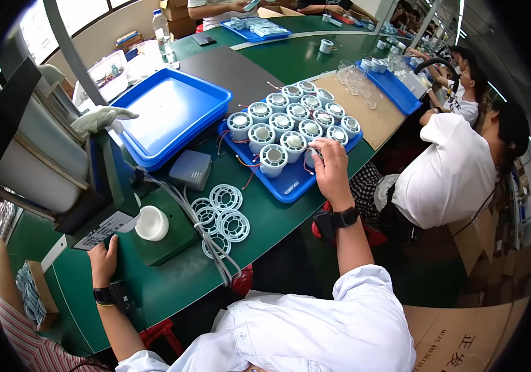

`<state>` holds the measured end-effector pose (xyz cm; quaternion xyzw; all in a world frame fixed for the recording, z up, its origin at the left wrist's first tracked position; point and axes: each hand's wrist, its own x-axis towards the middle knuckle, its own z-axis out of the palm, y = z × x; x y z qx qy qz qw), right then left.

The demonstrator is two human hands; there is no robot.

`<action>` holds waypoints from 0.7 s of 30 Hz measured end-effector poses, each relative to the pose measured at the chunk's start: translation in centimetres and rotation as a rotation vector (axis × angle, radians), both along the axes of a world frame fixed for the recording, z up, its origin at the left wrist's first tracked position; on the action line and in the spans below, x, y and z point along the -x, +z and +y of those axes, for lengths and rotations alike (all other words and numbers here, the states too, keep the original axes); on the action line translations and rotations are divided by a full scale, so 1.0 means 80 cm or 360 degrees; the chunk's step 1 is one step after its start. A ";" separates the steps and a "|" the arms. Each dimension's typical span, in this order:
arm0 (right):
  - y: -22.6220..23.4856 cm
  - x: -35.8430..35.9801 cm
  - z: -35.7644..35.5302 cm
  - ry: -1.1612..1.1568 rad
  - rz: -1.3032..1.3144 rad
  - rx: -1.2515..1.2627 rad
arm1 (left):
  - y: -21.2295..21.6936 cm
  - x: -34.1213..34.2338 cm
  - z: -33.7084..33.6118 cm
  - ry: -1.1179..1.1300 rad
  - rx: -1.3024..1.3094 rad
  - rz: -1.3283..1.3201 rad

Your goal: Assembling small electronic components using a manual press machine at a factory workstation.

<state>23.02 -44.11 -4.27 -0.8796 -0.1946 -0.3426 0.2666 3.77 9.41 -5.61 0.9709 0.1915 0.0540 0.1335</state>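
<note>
My right hand (332, 167) reaches over the near right edge of a blue tray (290, 189). Its fingers are closed at a pale blue cylindrical housing (310, 159), largely hidden behind them. Several similar housings (273, 159) stand upright in rows there, with slotted ring tops and thin red wires. My left hand (102, 260) rests low beside a bench press (101, 214), thumb stretched away from the fingers, whose tips are partly hidden by its edge. A white round holder (152, 223) sits on the press's green base (169, 239).
Several loose pale blue slotted rings (233, 225) lie near grey cables (216, 257). A grey box (191, 169) and stacked blue trays (169, 115) are beyond. A white glove (104, 119) hangs on the press. A person in white (457, 167) sits to the right.
</note>
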 end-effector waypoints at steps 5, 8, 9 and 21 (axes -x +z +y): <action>0.002 -0.018 -0.026 0.0078 0.0125 -0.0004 | 0.010 -0.006 -0.005 -0.0001 0.0033 0.0052; 0.008 -0.013 -0.013 -0.0005 0.0101 0.0055 | 0.017 -0.002 -0.012 0.0026 0.0064 0.0069; 0.022 -0.005 0.000 0.0117 0.0123 0.0102 | 0.019 -0.001 -0.015 0.0041 0.0058 0.0068; 0.008 -0.027 0.074 0.0305 0.0504 0.0624 | 0.005 -0.006 -0.005 -0.0071 -0.0020 0.0008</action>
